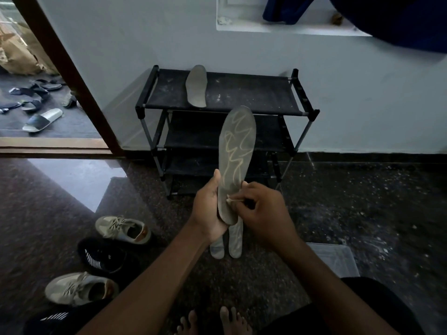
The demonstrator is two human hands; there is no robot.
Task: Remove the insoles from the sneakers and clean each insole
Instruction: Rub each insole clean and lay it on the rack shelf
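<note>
No legible text, brand or number anywhere. Brown paper bag point(17, 53) at ten o'clock: dark print, too blurred to read. Black sneaker point(106, 258) at eight o'clock: white stripes, small pale mark, unreadable. Held insole point(238, 146) at centre: pale squiggles, no letters

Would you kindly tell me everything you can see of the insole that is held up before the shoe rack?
The insole is a long, thin, grey-green piece, foam-like by its look, its face marked with pale yellowish wavy lines. It stands nearly upright, toe end up, in front of the black shoe rack. The left hand grips its heel end from the left, thumb along the edge. The right hand pinches a small pale piece against its lower face.
</note>
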